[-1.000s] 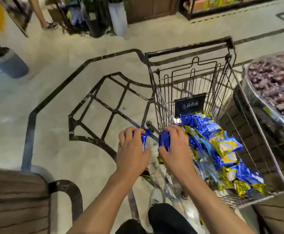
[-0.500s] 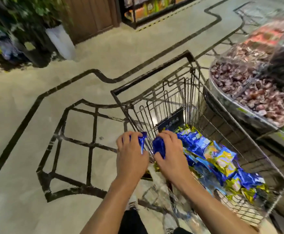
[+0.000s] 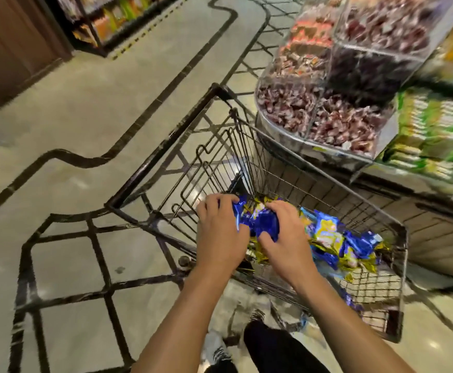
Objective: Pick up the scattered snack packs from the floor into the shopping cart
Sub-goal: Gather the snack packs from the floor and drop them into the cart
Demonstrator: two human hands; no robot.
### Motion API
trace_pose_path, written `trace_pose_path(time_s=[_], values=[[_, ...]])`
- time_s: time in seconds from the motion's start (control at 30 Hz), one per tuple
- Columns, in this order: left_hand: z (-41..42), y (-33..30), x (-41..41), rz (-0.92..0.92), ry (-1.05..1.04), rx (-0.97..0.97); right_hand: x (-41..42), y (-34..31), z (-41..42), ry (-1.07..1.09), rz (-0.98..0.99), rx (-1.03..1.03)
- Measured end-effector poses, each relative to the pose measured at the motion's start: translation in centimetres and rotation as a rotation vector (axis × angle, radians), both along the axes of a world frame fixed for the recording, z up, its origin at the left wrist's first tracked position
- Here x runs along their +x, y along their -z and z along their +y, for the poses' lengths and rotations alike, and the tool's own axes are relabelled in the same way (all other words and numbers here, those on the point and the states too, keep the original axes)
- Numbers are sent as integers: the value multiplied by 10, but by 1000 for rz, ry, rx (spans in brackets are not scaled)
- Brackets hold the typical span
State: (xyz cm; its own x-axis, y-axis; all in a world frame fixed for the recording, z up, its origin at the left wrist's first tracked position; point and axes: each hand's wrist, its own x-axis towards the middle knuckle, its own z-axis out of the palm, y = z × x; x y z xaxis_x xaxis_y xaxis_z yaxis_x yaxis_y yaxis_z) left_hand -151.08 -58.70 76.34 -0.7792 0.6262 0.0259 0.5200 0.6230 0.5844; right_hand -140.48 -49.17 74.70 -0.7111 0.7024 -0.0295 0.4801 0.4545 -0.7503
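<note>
A black wire shopping cart (image 3: 163, 154) stands in front of me with a heap of blue and yellow snack packs (image 3: 335, 243) in its basket. Both hands are over the near left part of the basket. My left hand (image 3: 218, 232) grips a shiny blue snack pack (image 3: 237, 211). Just right of it, my right hand (image 3: 287, 235) grips another blue snack pack (image 3: 263, 223). The two packs almost touch each other, just above the heap. No pack shows on the open floor to the left.
A clear display bin of wrapped sweets (image 3: 327, 103) stands close against the cart's right side, with green packaged goods (image 3: 432, 135) beside it. A goods shelf (image 3: 112, 25) is far back. The pale floor (image 3: 72, 130) with dark inlay lines spreads left. My shoe (image 3: 217, 351) shows below.
Both hands have carried their blue packs forward, from the cart's near left edge to over the heap inside the basket. My view has swung to the right, toward the sweets bin.
</note>
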Motion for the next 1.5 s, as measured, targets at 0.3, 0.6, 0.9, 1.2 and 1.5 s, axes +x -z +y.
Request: trace_pose_path(time_s=[0.3,0.6,0.9,1.2,1.5], values=[[79,52,-23,-47,109,-122,8,39,82,121,-102,-29],[121,118,-84,24,212,-273,-52,93,109,155,-171,-94],[166,224,-125,51,376,-377,-110,191,137,127,-285,-214],[180,282,-130,1,439,-387,-128,244,134,249,-275,-218],[174,280,-124,-172,348,-369,-127,244,129,248,-237,-333]])
